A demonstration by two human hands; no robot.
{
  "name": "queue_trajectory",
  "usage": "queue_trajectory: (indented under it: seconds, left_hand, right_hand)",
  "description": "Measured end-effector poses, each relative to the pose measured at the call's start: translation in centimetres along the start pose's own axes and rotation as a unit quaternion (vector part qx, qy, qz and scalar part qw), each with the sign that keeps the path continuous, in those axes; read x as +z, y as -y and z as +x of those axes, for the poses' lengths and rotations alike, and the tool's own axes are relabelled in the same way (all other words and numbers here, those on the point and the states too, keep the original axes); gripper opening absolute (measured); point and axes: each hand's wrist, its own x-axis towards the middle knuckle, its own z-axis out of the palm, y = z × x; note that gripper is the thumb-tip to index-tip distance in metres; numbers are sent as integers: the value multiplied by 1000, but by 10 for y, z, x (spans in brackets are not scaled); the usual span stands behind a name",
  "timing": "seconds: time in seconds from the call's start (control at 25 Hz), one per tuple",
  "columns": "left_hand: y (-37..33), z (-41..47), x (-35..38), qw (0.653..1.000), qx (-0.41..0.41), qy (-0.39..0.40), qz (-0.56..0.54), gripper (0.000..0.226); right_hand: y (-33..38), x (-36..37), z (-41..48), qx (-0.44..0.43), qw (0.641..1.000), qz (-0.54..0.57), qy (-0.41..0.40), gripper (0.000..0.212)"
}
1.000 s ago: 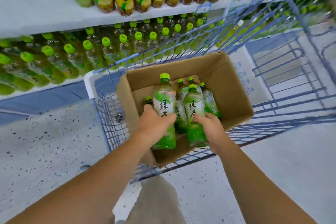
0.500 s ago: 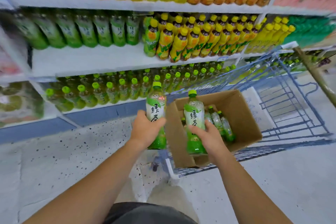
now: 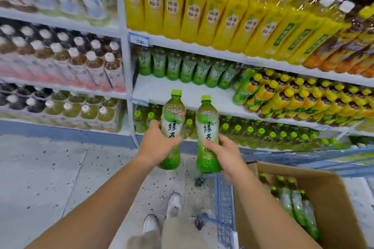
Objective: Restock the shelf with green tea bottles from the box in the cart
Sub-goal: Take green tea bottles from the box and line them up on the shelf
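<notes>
My left hand (image 3: 156,141) grips one green tea bottle (image 3: 173,119) upright, and my right hand (image 3: 226,153) grips a second green tea bottle (image 3: 207,125) beside it. Both bottles are held in front of the white shelf (image 3: 194,95), whose front half is bare. A row of green tea bottles (image 3: 188,68) stands at the back of that shelf. The cardboard box (image 3: 332,208) sits in the blue wire cart (image 3: 224,214) at lower right, with several green tea bottles (image 3: 293,202) left inside.
Yellow-capped bottles (image 3: 299,99) fill the right part of the same shelf. Yellow drinks (image 3: 212,10) stand on the shelf above, and green-capped bottles (image 3: 263,131) on the one below. A white upright post (image 3: 126,66) separates a left bay of brown drinks. My shoes (image 3: 162,212) stand on speckled floor.
Both hands lifted their bottles out of the box and carried them left and up toward the shelf. The view swung from the cart to the shelving; the box now lies at lower right.
</notes>
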Motion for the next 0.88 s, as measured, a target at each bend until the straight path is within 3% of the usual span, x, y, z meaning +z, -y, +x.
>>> queue_trajectory:
  seconds: [0.16,0.4,0.88]
  left_hand:
    - [-6,33,-37,999,-3,-53,3,53]
    - [1,102,-62,993,8,-121,7,53]
    - [39,273,-44,963,150,-218,-58,36]
  right_hand:
    - [22,39,49,-16,998,5,58,33]
    - [44,81,131,-73,991,-3,114,29]
    - [7,147,305,-257,963,1,76,43]
